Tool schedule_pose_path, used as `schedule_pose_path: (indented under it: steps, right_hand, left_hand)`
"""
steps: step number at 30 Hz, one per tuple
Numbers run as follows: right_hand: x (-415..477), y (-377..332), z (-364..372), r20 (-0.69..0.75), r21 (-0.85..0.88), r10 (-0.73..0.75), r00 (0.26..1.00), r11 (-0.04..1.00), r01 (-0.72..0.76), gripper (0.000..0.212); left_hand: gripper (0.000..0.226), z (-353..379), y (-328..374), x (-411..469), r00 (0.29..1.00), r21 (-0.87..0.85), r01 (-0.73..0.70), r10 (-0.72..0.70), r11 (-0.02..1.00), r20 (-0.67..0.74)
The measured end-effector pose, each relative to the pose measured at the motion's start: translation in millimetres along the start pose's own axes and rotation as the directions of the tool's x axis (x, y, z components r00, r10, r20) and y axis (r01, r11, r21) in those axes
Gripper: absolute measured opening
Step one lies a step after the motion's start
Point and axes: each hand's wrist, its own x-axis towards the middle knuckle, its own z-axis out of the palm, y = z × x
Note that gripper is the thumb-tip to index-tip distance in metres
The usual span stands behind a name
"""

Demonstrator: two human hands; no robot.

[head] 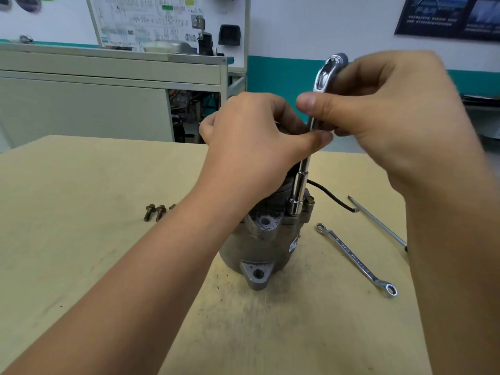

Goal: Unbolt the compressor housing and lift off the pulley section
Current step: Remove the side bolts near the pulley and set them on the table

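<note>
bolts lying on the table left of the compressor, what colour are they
The bolts are a dull brassy gold, best seen in the head view.

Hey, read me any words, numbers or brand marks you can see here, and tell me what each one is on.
No text here can be read, so nothing can be quoted.
ring spanner: lettering stamped along the shank, too blurred to read.
sticker on the compressor: too small to read.
wall chart: fine print, too small to read.
dark poster: pale lines of text, too blurred to read.
</note>
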Motion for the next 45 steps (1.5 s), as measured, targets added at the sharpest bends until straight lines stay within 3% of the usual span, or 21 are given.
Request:
schedule_pose_path:
  steps: [6,13,15,22,28,30,33,36,45]
  right_hand:
    - [0.6,-0.6,1.7,0.05,0.067,-0.013,0.999,0.998,0.01,0.01]
    - [2.0,1.1,-1.2,0.109,0.19,-0.03,0.994,0.982,0.009,0.021]
    - [1.9,0.7,-1.5,0.136,0.22,-0.041,0.99,0.975,0.01,0.022]
    - [3.1,4.3,-3.6,0.258,0.403,-0.045,0.965,0.913,-0.066,0.024]
    - [3.4,9.8,-5.1,0.358,0.568,-0.02,0.933,0.798,-0.201,0.02]
    - [4.5,12.5,-7.4,0.356,0.485,-0.001,0.934,0.855,-0.184,0.012]
    - [5.7,15.7,-8.9,0.294,0.319,0.051,0.954,0.936,-0.148,0.039]
    - [5.4,14.3,-4.5,0.238,0.248,0.053,0.97,0.962,-0.113,0.042]
    - [6.6,14.7,-2.8,0.209,0.201,0.029,0.978,0.977,-0.072,0.013]
  left_hand:
    - [0.028,-5.4,-2.1,2.1,0.998,-0.024,0.03,-0.029,0.999,0.064]
    - [0.004,-14.8,-10.7,8.2,0.971,-0.068,0.003,0.013,0.998,0.241]
    - [0.006,-16.8,-13.1,9.5,0.962,-0.075,-0.004,0.025,0.997,0.271]
    - [0.016,-14.6,-17.0,11.4,0.958,-0.045,-0.063,0.073,0.997,0.276]
    - [0.007,-12.2,-17.3,10.8,0.97,-0.057,-0.058,0.07,0.997,0.232]
    - [0.004,-12.2,-15.1,10.0,0.974,-0.061,-0.052,0.064,0.997,0.217]
    - [0.006,-10.8,-13.5,8.4,0.981,-0.06,-0.042,0.052,0.997,0.188]
    - [0.013,-8.4,-11.9,6.3,0.988,-0.054,-0.026,0.034,0.998,0.153]
    - [0.014,-9.1,-13.3,6.3,0.99,-0.101,-0.001,0.015,0.995,0.141]
